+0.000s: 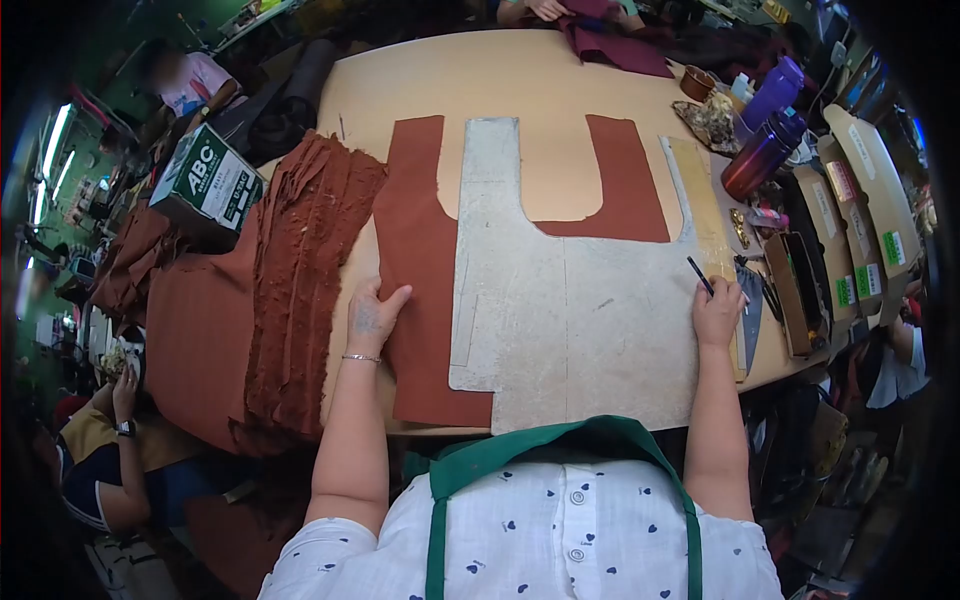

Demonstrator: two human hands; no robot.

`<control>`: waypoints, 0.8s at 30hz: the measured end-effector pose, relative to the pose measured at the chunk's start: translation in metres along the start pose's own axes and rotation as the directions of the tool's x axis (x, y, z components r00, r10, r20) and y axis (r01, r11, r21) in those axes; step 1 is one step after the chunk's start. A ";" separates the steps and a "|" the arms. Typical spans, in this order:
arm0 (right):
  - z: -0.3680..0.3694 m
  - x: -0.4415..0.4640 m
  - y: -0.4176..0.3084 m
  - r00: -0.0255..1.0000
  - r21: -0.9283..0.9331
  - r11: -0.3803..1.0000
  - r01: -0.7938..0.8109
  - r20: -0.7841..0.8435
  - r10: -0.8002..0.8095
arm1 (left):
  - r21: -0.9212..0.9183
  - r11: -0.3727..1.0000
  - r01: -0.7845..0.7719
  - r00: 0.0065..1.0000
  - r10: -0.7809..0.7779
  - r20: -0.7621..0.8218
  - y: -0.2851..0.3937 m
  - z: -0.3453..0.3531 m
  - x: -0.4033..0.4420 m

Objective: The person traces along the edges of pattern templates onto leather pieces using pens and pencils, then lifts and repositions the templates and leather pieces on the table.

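Observation:
A pale, worn pattern template (590, 330) with a U-shaped cut-out lies flat on a rust-brown sheet of leather (420, 260), which shows at its left side and through the cut-out. My left hand (372, 318) rests at the left edge of the leather, thumb stretched away from the fingers; the fingertips are partly hidden. In my right hand (718, 308), near the template's right edge, is a dark pen (701, 276) pointing up and left. A yellowish strip (708, 205) runs along that edge under the hand.
Left of me lies a thick pile of rust-brown leather (300, 280) with an ABC box (207, 188) behind it. Bottles (762, 155), a narrow cardboard box (797, 295) and tools stand at the right. Other people (195, 85) work around the table (430, 75).

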State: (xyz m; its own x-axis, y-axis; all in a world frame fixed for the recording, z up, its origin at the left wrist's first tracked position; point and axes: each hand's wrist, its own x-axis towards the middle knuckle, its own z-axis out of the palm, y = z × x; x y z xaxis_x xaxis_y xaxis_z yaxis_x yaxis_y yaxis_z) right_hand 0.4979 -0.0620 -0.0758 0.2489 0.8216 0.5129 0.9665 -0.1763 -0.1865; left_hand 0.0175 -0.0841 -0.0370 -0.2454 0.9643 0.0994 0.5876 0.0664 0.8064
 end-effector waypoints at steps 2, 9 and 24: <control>-0.001 -0.001 0.000 1.000 -0.006 1.000 -0.008 -0.007 0.008 | -0.342 0.934 -0.104 0.994 0.105 -0.015 -0.001 0.009 0.008; 0.013 0.002 0.015 1.000 -0.019 0.999 0.028 0.000 -0.028 | -0.981 0.160 -0.111 0.994 0.034 -0.107 0.066 -0.084 0.083; 0.013 0.003 0.018 0.995 -0.101 0.995 -0.017 0.093 0.026 | -0.357 0.910 0.212 0.200 -0.398 -0.896 -0.137 -0.453 -0.311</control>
State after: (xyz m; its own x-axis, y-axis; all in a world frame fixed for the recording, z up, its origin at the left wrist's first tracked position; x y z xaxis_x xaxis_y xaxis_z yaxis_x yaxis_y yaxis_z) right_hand 0.5154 -0.0555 -0.0882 0.2670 0.8637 0.4275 0.9636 -0.2437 -0.1096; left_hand -0.3359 -0.5087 0.0853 -0.9732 -0.0634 0.2212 0.2075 0.1738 0.9627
